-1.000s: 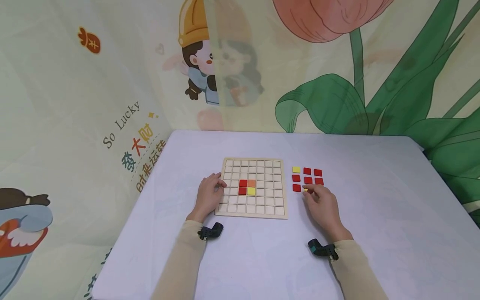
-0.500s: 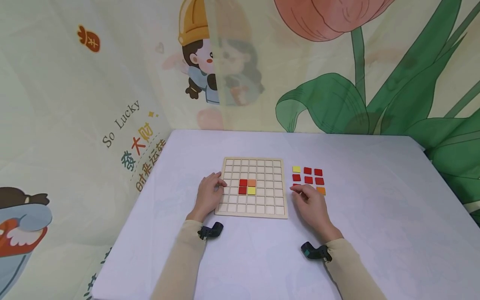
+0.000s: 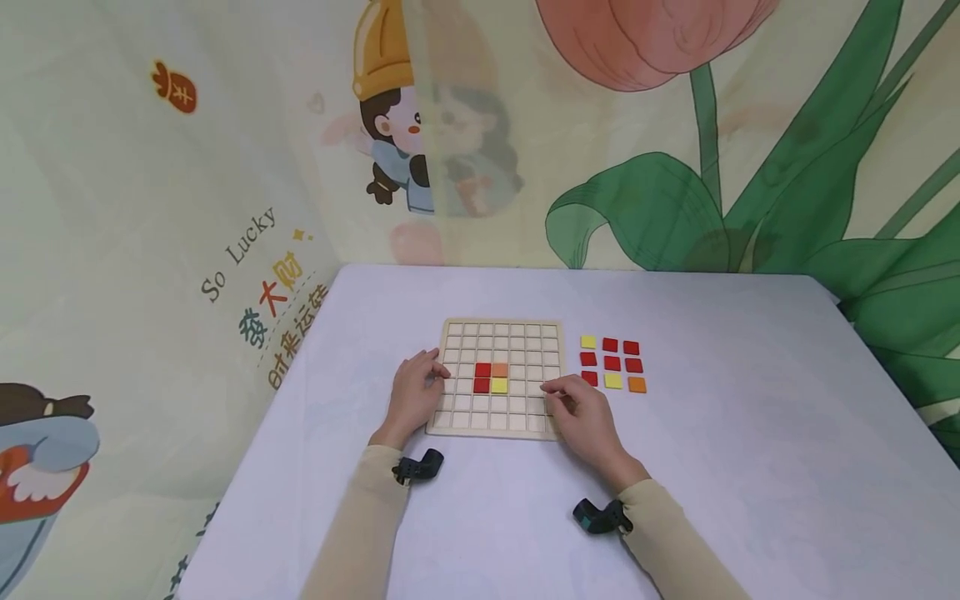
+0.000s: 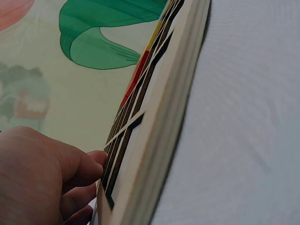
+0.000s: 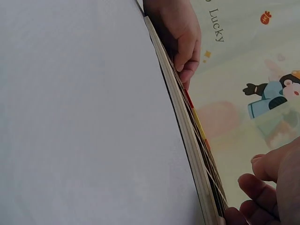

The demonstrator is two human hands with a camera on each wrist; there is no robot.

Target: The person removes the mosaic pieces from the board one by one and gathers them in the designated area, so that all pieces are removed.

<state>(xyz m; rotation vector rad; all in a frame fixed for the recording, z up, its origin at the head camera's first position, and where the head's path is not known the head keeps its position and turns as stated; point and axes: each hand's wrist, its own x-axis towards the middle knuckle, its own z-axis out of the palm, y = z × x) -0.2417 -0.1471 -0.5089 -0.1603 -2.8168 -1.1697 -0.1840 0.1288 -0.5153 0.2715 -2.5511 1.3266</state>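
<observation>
A square wooden grid board (image 3: 529, 423) lies on the table with red, orange and yellow tiles (image 3: 491, 377) together near its middle. My left hand (image 3: 414, 390) rests at the board's left edge; the left wrist view shows its bent fingers (image 4: 84, 168) at the rim. Over the board's right edge is my right hand (image 3: 581, 417), fingertips bent close together in the head view. No tile shows at the right fingers (image 5: 255, 187) in the right wrist view; I cannot tell whether they hold one. Right of the board, loose tiles (image 3: 612, 364) lie in rows.
A white cloth covers the table (image 3: 712, 467). Printed fabric (image 3: 645, 208) with flowers and cartoon figures hangs behind and to the left. A small black camera is strapped to each wrist.
My right hand has moved left from the loose tiles to the board's right edge, uncovering the lowest row of tiles. The left hand stays at the board's left edge.
</observation>
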